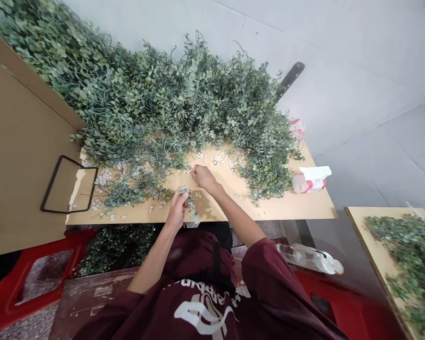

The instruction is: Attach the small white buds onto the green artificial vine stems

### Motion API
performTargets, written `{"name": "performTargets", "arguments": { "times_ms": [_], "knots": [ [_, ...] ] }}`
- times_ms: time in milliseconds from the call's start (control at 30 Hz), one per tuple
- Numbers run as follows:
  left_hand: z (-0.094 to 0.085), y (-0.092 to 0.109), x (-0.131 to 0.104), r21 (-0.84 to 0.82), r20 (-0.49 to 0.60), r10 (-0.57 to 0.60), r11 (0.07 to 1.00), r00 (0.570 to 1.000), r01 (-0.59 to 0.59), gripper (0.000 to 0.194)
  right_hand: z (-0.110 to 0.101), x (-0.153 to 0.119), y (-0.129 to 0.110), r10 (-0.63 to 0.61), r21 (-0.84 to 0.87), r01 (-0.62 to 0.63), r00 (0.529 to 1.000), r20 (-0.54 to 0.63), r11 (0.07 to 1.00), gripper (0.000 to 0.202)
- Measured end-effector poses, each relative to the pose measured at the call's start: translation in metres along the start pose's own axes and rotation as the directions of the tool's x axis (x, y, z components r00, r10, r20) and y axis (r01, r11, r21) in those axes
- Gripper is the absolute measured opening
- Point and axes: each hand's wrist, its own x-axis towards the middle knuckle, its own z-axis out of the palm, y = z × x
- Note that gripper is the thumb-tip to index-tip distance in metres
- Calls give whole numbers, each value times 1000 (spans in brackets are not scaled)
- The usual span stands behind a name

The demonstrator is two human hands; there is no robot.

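Nearest, below the table edge, is the person's maroon shirt (269, 269) with white print, and to its right a clear plastic bottle (301, 257) lies on its side. Just over the near edge of the pale table (286, 208), the left hand (178, 208) pinches a small leafy sprig (194, 214) between thumb and fingers. The sprig hangs out to the right of that hand, its lower leaves toward the person, and lies below and a little left of the right hand (203, 178), apart from it.

Slightly farther off, the right hand reaches across the table, fingers drawn together, its tips pointing left; whether anything small sits between them I cannot tell. Loose leafy stems (123, 191) lie to the left of both hands, with a black rectangular frame (65, 211) beyond them against a cardboard box (21, 156). Small white pieces (217, 159) are scattered among the stems and just past the right hand. To the right stands a tissue pack (311, 182) with a sheet sticking out.

Beyond the hands, a big leafy heap (184, 99) spreads across the far side, with a dark slotted strip (290, 80) rising behind it against the grey wall (340, 61).
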Motion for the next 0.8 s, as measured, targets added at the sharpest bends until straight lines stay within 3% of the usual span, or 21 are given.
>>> {"name": "performTargets", "arguments": {
  "times_ms": [133,233,367,533,667,800],
  "knots": [
    [-1,-6,6,186,40,30,982,999,-37,36,-5,-9,16,-64,0,64,997,-44,998,10],
    [-2,-9,10,290,118,49,953,992,-82,37,-7,-22,34,-76,328,53,995,58,943,5],
    [2,-8,15,383,219,69,911,973,-151,33,-4,-46,57,-115,770,-30,984,134,638,22],
    [6,-7,18,493,354,58,836,934,-239,35,4,-74,68,-135,965,-92,983,128,245,34],
    [7,-8,14,537,446,-16,805,895,-253,35,13,-86,66,-177,988,-126,974,141,94,34],
    [9,-8,10,551,454,-29,794,891,-255,37,20,-87,63,-187,986,-165,968,167,28,33]
  ]
}}
